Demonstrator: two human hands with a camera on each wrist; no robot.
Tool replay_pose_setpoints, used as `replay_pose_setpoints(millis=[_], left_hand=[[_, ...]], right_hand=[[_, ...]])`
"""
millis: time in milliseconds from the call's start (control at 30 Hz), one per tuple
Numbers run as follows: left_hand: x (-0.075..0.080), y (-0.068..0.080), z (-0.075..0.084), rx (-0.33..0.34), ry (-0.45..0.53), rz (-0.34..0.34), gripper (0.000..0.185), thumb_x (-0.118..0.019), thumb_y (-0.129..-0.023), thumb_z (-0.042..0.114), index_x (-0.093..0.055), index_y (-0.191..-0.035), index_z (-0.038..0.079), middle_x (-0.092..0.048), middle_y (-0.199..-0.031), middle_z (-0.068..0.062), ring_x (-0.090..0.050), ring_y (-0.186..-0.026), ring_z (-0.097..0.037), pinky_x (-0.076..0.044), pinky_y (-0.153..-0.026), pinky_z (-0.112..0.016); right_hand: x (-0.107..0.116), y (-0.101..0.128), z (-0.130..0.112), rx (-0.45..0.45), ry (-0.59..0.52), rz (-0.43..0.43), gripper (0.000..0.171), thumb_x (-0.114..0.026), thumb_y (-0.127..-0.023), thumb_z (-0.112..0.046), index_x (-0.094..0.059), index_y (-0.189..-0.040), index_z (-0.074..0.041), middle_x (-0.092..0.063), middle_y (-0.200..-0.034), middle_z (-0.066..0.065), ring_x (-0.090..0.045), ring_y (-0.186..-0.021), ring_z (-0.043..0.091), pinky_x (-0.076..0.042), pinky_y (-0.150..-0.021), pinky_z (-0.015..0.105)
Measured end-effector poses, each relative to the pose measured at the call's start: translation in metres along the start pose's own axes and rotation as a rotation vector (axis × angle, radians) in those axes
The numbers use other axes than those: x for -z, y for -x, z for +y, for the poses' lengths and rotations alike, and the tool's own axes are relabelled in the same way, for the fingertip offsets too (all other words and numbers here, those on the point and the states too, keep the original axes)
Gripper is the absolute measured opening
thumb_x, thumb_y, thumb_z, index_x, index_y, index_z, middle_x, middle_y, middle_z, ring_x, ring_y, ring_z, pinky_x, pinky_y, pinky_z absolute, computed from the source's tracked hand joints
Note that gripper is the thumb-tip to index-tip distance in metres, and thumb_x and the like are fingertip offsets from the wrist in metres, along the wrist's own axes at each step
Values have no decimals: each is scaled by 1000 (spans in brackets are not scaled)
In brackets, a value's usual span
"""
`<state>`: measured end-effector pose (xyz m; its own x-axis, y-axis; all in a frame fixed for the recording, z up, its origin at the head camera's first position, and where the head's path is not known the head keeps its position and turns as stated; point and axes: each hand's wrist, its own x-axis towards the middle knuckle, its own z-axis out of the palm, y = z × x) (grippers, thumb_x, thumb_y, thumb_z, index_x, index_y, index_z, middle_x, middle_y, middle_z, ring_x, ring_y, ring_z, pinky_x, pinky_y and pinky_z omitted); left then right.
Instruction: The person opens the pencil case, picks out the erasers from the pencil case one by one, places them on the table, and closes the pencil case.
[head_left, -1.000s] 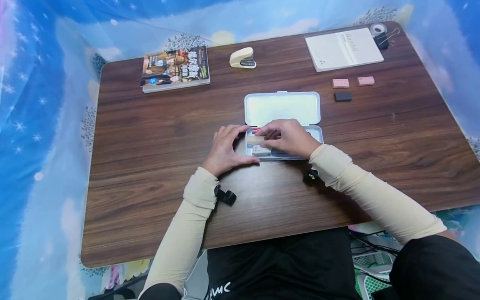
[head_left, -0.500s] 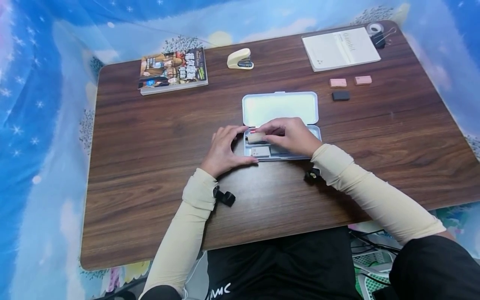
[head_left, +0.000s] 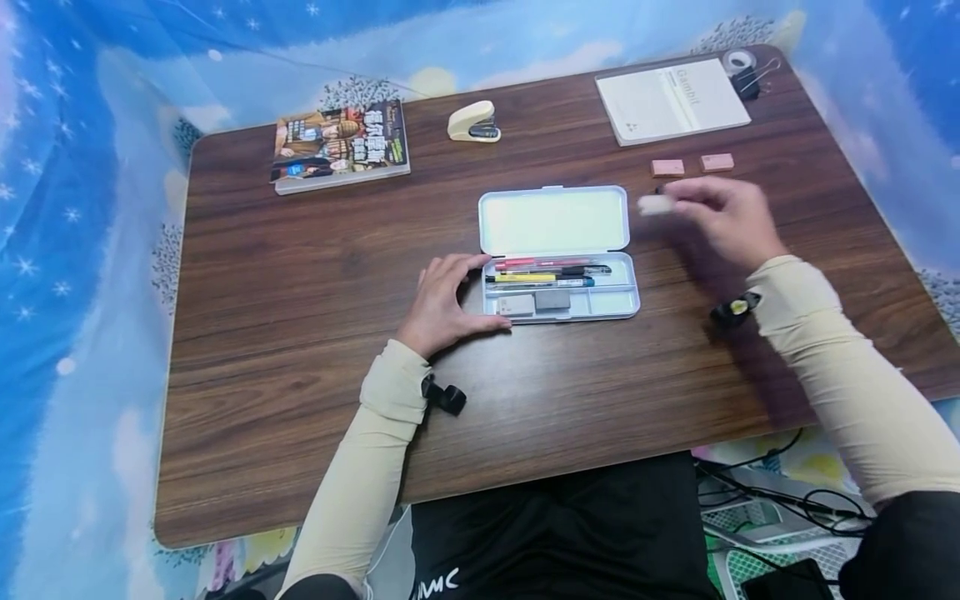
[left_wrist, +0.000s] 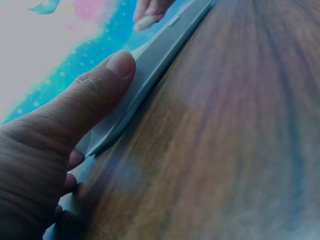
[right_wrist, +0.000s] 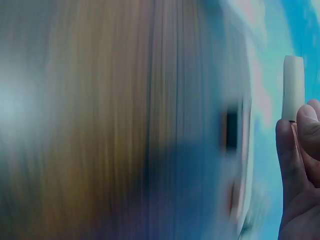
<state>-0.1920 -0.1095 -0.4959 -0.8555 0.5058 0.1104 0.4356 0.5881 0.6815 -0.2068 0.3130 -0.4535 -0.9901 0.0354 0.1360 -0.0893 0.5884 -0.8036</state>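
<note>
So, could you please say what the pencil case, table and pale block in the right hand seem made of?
Pencil case: probably hard plastic, smooth and whitish, judging by its moulded, rounded rim.
Table: wood or wood-look laminate with a soft sheen; brown grain shows, but may be printed.
Pale block: perhaps rubber, from its matte, even sides, though that is uncertain.

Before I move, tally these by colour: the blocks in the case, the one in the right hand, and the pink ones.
Pink: 2, the left pink block and the right pink block
Pale: 2, the held block in the right hand and the pale block in the case
Grey: 1, the grey block in the case
Total: 5
</note>
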Motion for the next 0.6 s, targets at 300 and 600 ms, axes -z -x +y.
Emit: replay_pose_setpoints(millis=[300, 600], left_hand=[[1, 0, 0, -5, -6, 1, 101, -101, -67, 47, -57, -150, 10, -60, -143, -11, -50, -126, -30, -35, -106, -49], [-1, 1, -1, -4, -4, 3, 101, -101, -66, 46, -57, -150, 10, -60, -141, -12, -49, -125, -31, -34, -106, -50]], right_hand=[[59, -17, 73, -222, 122, 106, 28, -75, -101, -16, -79, -128, -18, -64, -96, -40, -55, -95, -14, -37, -84, 11], [61, -27, 89, -254, 186, 56, 35, -72, -103, -24, -73, -136, -13, -66, -112, -32, -53, -95, -14, -38, -84, 12]])
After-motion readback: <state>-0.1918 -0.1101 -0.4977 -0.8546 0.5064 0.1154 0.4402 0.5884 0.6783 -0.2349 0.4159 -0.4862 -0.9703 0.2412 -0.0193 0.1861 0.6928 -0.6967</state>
